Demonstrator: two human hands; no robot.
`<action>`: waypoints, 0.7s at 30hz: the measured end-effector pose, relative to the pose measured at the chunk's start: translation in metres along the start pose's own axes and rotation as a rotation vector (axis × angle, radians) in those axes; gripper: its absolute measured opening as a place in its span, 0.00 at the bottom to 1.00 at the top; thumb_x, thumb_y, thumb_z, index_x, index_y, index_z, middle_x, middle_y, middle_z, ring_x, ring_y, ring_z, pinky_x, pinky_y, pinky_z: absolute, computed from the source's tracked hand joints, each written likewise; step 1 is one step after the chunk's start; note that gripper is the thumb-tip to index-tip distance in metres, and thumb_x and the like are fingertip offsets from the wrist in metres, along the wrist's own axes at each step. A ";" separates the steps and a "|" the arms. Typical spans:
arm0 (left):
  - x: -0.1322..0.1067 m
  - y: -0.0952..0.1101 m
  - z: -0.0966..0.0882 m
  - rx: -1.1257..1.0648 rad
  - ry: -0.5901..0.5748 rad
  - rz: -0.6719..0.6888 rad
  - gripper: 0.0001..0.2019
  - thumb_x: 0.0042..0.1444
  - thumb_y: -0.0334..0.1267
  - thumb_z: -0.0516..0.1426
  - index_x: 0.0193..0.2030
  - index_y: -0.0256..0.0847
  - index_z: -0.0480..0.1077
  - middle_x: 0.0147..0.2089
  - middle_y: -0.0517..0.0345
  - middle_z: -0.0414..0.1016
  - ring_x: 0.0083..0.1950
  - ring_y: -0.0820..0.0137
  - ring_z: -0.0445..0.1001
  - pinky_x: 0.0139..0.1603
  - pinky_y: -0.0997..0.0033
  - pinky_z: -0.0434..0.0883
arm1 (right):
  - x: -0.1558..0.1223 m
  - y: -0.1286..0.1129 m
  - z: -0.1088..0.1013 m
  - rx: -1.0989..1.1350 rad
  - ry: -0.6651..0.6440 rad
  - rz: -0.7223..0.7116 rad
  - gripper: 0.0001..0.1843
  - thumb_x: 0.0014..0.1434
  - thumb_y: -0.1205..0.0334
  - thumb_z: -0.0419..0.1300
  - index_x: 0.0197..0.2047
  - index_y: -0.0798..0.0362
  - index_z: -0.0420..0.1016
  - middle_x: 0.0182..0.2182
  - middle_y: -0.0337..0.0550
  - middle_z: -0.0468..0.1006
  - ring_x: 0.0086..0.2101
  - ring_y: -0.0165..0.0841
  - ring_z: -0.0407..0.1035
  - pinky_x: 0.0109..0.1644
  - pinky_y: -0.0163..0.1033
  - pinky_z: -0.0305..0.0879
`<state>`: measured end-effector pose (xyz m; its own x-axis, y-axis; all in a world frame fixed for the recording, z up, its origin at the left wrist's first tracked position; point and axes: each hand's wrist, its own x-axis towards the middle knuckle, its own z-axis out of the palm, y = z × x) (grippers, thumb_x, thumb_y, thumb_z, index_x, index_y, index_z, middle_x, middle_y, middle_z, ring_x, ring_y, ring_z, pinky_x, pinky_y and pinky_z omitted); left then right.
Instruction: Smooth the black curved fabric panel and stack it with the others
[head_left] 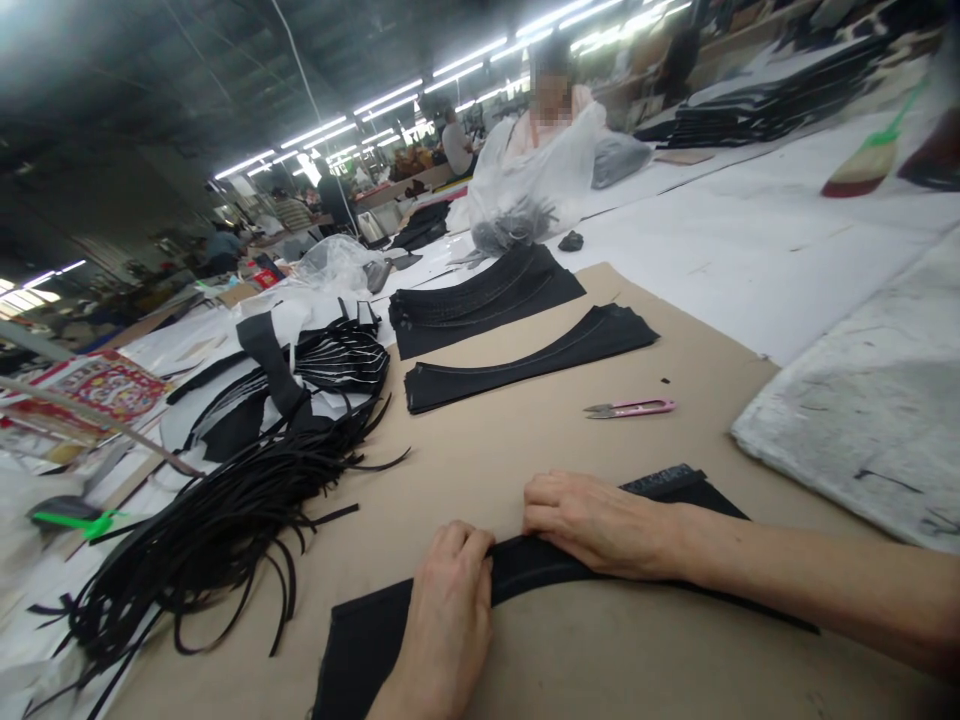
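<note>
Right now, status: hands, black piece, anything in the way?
Left hand and right hand on black piece. Piece on brown sheet, concave edge nearest wearer. Pink snips beyond, apart from both hands.

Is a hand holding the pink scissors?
No, the pink scissors lie on the brown sheet, while the left hand and right hand touch black fabric.

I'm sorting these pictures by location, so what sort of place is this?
Probably a sewing or similar workshop: there's a heap of black strips, a pair of pink-handled snips, and long rows of overhead lights across a big room.
</note>
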<state>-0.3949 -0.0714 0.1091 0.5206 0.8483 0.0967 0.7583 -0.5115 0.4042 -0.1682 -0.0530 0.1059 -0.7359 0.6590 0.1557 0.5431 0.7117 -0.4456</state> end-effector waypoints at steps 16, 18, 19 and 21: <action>-0.023 -0.010 0.012 0.034 0.224 0.144 0.14 0.61 0.23 0.49 0.47 0.38 0.70 0.37 0.55 0.74 0.40 0.68 0.72 0.41 0.68 0.74 | -0.005 0.004 0.003 -0.323 0.035 -0.253 0.10 0.67 0.69 0.49 0.35 0.55 0.69 0.32 0.41 0.68 0.33 0.33 0.58 0.38 0.40 0.52; -0.023 -0.010 0.011 0.052 0.230 0.156 0.14 0.60 0.22 0.49 0.47 0.37 0.71 0.37 0.55 0.74 0.40 0.68 0.72 0.41 0.68 0.74 | -0.005 0.003 0.001 -0.353 0.032 -0.272 0.10 0.68 0.69 0.49 0.36 0.55 0.69 0.32 0.41 0.68 0.33 0.33 0.58 0.37 0.40 0.51; -0.023 -0.009 0.011 0.066 0.230 0.164 0.15 0.60 0.22 0.49 0.48 0.36 0.71 0.37 0.54 0.74 0.40 0.67 0.72 0.41 0.68 0.74 | -0.005 0.002 0.001 -0.368 0.030 -0.278 0.10 0.68 0.69 0.49 0.36 0.55 0.68 0.32 0.41 0.68 0.33 0.33 0.58 0.37 0.40 0.51; -0.023 -0.009 0.011 0.098 0.220 0.181 0.17 0.60 0.22 0.48 0.50 0.34 0.71 0.37 0.53 0.75 0.39 0.67 0.71 0.41 0.68 0.75 | -0.006 0.002 -0.001 -0.391 0.020 -0.290 0.10 0.68 0.69 0.48 0.36 0.55 0.68 0.32 0.41 0.67 0.32 0.33 0.58 0.37 0.41 0.50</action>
<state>-0.4098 -0.0878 0.0929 0.5612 0.7461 0.3583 0.7009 -0.6587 0.2736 -0.1630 -0.0553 0.1047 -0.8734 0.4219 0.2433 0.4310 0.9022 -0.0175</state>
